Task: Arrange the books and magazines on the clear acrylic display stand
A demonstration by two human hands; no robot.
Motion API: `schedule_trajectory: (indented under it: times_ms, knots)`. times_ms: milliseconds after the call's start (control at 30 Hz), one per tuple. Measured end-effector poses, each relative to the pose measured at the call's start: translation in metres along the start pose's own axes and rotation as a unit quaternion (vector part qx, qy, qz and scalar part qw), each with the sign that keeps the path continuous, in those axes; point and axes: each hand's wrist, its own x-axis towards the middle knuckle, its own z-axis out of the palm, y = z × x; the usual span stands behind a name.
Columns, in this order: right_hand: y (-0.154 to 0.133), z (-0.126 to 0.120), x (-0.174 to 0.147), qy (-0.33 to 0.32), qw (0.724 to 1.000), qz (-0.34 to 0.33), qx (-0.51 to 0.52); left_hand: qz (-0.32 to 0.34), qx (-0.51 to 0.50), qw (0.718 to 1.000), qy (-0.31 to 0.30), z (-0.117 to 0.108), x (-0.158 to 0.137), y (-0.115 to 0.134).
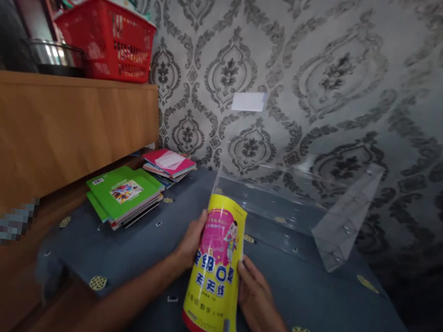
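Observation:
A yellow workbook (215, 276) with a pink panel, a cartoon child and blue lettering is held upright, its cover bowed, in front of the clear plastic rack. My left hand (193, 238) grips its left edge, the fingers partly hidden behind it. On the opposite edge, lower down, my right hand (253, 286) holds it with the thumb along the side. Just behind the workbook stands the transparent tiered rack (344, 223), with a white label (248, 102) at its upper left. The workbook's top left corner overlaps the rack's left side; whether they touch I cannot tell.
Left on the dark blue patterned cloth (334, 305) lie a stack of green-covered books (126, 193) and a stack with a pink book (170, 162) on top. A wooden cabinet (56, 130) bears a red basket (111, 41) and a metal pot (57, 55). Patterned wallpaper rises behind.

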Motion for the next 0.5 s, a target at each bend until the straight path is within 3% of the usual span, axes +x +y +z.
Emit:
schedule_trajectory:
  times_ms: [133,200,500]
  knots:
    - [-0.012,0.01,0.013,0.078,0.993,-0.083,-0.014,0.157,0.098,0.982,-0.029,0.013,-0.005,0.022]
    - [-0.012,0.013,0.017,0.104,0.987,-0.118,-0.027,0.195,0.132,0.97,-0.052,0.013,-0.009,0.03]
    - [0.014,-0.007,0.016,0.124,0.955,-0.206,-0.176,0.189,0.106,0.972,-0.092,-0.003,-0.012,0.038]
